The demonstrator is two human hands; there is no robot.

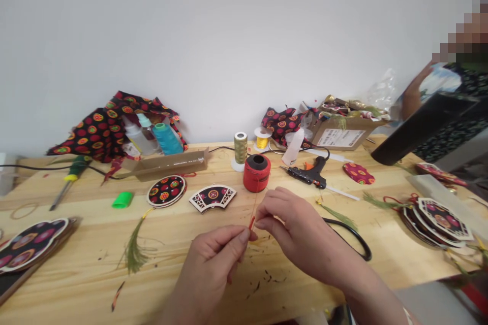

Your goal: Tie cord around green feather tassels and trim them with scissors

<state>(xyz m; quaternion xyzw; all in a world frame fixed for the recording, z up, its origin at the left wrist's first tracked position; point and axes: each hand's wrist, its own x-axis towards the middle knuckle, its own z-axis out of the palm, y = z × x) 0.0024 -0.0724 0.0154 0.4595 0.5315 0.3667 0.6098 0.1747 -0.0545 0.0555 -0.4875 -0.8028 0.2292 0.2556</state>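
Between the thumb and finger of my left hand (223, 254) is a short red cord (252, 222), its end poking upward. My right hand (292, 228) pinches at that same cord from the right, its fingertips close to the left thumb. A fine thread (254, 204) hangs between the hands and the red spool (256, 175) just behind them. Beyond my left hand lies a fan-shaped ornament (213, 195) with a pale cut-out frame. To its left sits a round ornament (166, 191) with a green tassel (135, 246). A black looped handle (358, 244) shows partly behind my right forearm.
A glue gun (310, 175), a green thread spool (240, 150) and a yellow spool (262, 138) stand farther back. Stacked ornaments (442, 221) lie right, a screwdriver (70, 180) left. Beside a cardboard box (339, 134), another person (450, 96) is at the right edge.
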